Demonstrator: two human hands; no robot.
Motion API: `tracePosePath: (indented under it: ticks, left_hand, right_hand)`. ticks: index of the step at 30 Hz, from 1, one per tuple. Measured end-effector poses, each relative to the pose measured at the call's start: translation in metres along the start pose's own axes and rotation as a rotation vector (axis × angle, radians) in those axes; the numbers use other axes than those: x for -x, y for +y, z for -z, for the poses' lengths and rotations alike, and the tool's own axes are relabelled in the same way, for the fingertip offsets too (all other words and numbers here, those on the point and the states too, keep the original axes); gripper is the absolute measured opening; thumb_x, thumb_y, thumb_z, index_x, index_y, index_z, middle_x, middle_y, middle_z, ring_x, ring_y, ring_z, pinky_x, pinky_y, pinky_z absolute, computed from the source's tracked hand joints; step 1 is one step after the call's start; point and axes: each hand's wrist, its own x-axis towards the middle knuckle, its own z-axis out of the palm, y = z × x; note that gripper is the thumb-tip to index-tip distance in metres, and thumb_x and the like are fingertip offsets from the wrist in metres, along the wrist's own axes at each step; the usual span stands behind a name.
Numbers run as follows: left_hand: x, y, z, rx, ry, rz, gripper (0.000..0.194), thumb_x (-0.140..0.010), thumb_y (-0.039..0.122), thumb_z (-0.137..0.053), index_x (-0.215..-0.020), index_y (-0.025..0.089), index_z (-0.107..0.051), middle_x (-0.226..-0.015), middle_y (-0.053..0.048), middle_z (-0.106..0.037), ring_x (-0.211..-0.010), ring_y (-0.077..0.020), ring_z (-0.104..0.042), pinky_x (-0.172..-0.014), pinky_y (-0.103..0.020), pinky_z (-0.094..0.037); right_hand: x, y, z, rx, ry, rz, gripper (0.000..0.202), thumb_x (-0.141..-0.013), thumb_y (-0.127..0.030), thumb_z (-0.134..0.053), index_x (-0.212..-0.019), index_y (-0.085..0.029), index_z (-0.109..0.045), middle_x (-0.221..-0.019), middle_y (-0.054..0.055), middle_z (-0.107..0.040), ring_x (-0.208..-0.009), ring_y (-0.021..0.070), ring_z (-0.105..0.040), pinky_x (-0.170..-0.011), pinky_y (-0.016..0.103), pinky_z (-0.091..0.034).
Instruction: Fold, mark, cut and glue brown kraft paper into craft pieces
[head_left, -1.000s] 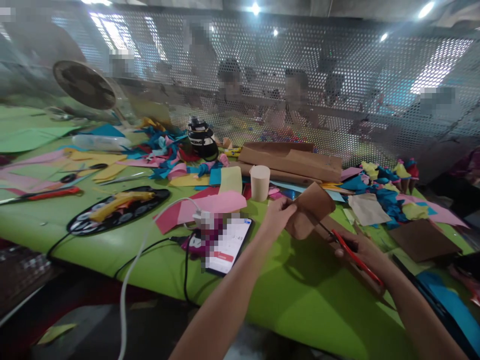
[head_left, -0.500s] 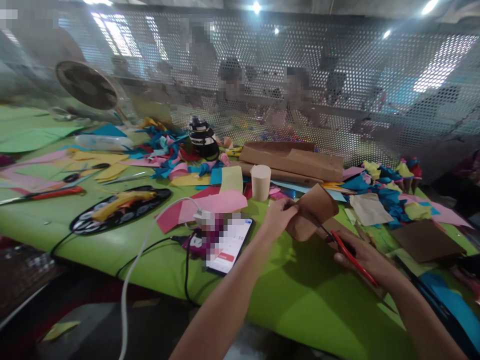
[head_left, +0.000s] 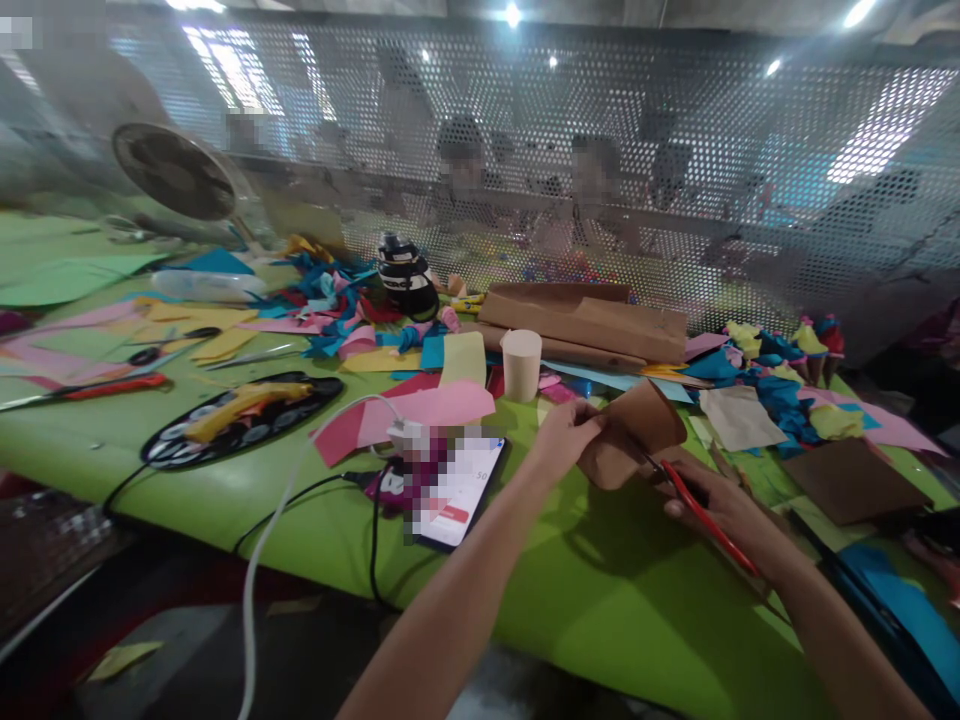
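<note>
Brown paper (head_left: 651, 418), curled into a loose bend, is held up over the green table (head_left: 570, 620). My left hand (head_left: 568, 436) pinches its left edge between thumb and fingers. Wrapped round the red handles of a pair of scissors (head_left: 705, 515), my right hand (head_left: 724, 510) holds them with the blades at the paper, pointing up and left. How far the blades are open is hard to see. Just behind my left hand stands a cream paper roll (head_left: 521, 366).
A phone (head_left: 461, 490) and a white cable (head_left: 259, 560) lie left of my left forearm. Further left are a glue gun (head_left: 244, 412) on a black tray and orange-handled scissors (head_left: 116, 386). Folded brown paper (head_left: 585, 325), a black bottle (head_left: 407, 278) and coloured scraps lie behind.
The brown paper has shifted slightly right and down, together with my left hand. My right hand and the scissors have barely moved.
</note>
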Motion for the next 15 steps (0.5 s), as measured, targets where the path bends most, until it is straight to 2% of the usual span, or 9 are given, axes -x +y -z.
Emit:
tracePosePath:
  ticks: [4, 9, 12, 15]
  left_hand:
    - [0.0, 0.001, 0.0, 0.016, 0.011, 0.006, 0.011, -0.083, 0.021, -0.067, -0.073, 0.017, -0.066, -0.073, -0.001, -0.066, -0.07, -0.0144, -0.058, -0.068, -0.027, -0.042]
    - [0.001, 0.002, 0.001, 0.02, -0.003, 0.014, 0.012, -0.083, 0.022, -0.067, -0.073, 0.017, -0.066, -0.073, -0.001, -0.066, -0.07, -0.0143, -0.058, -0.067, -0.026, -0.042]
    - [0.001, 0.002, 0.002, 0.022, -0.013, 0.017, 0.011, -0.083, 0.023, -0.067, -0.074, 0.017, -0.065, -0.074, -0.001, -0.066, -0.071, -0.0149, -0.059, -0.068, -0.027, -0.043]
    - [0.001, 0.001, 0.002, 0.026, -0.021, 0.012, 0.011, -0.083, 0.024, -0.067, -0.075, 0.017, -0.066, -0.074, -0.002, -0.067, -0.071, -0.0152, -0.06, -0.07, -0.027, -0.045]
  right_hand:
    - [-0.002, 0.002, -0.003, -0.028, 0.032, -0.001, 0.045, -0.084, -0.056, -0.069, -0.114, -0.023, -0.074, -0.112, 0.01, -0.077, -0.11, 0.037, -0.069, -0.093, 0.045, -0.054]
    - [-0.004, 0.007, -0.005, -0.015, 0.082, -0.027, 0.042, -0.08, -0.055, -0.071, -0.109, -0.024, -0.076, -0.11, 0.008, -0.079, -0.105, 0.0373, -0.071, -0.089, 0.044, -0.057]
    - [-0.004, 0.009, -0.004, 0.006, 0.086, -0.031, 0.044, -0.081, -0.056, -0.07, -0.111, -0.025, -0.076, -0.107, 0.007, -0.08, -0.104, 0.0375, -0.072, -0.086, 0.044, -0.058]
    - [-0.003, 0.01, -0.002, 0.078, 0.073, 0.024, 0.048, -0.083, -0.056, -0.07, -0.118, -0.024, -0.072, -0.112, 0.008, -0.078, -0.105, 0.0368, -0.071, -0.088, 0.044, -0.058]
